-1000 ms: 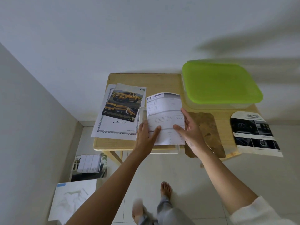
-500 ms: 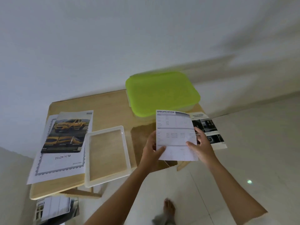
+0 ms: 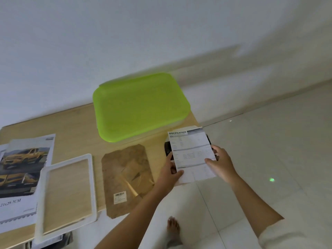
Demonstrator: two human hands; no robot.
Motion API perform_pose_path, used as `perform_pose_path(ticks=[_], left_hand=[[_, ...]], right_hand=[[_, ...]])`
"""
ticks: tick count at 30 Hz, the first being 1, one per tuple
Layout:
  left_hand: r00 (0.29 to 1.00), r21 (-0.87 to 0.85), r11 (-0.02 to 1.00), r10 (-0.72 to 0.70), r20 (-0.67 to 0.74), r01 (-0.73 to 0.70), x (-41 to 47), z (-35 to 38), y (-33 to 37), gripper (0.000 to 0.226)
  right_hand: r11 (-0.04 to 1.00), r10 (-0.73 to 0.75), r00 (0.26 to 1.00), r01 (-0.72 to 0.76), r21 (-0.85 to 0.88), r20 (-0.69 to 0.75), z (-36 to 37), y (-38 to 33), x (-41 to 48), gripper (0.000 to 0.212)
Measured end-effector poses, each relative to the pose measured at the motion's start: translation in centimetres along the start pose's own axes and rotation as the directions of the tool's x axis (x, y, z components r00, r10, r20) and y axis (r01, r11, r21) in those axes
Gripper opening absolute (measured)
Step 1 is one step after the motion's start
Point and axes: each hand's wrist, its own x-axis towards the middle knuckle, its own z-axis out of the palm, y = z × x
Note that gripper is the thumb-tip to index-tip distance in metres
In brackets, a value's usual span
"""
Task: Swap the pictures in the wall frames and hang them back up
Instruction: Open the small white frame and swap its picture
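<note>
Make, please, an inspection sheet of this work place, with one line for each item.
Surface: wooden table, standing against the wall.
Job's things: white frame with no picture in it, flat on the table; brown backing board to its right; truck picture at the left end; specification sheet held over the table's right end.
Clutter: box with a green lid at the back; dark leaflet, mostly hidden behind the sheet.
Grips: left hand pinches the sheet's lower left corner; right hand holds its right edge.
Cables: nothing seen.
Surroundings: white wall; tiled floor with a green light spot; a bare foot.
</note>
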Motion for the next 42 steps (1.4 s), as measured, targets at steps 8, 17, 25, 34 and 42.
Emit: perform_pose_path(ticks=[8,17,25,34,42], left_hand=[[0.999,0.097,0.994,-0.040,0.005,0.039,0.9,0.9,0.1,0.075],[0.999,0.235,0.971,0.042,-0.029,-0.034,0.8,-0.3,0.5,0.054],[0.989,0.507,0.857,0.140,-0.052,-0.094,-1.2,-9.5,0.2,0.040],[0.957,0.652,0.758,0.181,-0.227,0.011,-8.9,-29.6,-6.5,0.046],[0.857,0.623,0.766,0.209,-0.471,0.156,-15.4,-43.8,-14.3,0.044]], right_hand=[[0.997,-0.006,1.000,0.007,-0.080,0.011,-0.2,1.0,0.8,0.052],[0.974,-0.019,1.000,0.016,-0.224,-0.012,0.2,0.8,0.6,0.049],[0.931,-0.136,0.987,0.157,-0.329,0.087,5.6,-4.9,-3.3,0.049],[0.872,-0.288,0.924,0.362,-0.330,0.252,23.2,-15.4,-9.7,0.051],[0.797,-0.422,0.801,0.551,-0.247,0.425,38.9,-23.5,-11.3,0.050]])
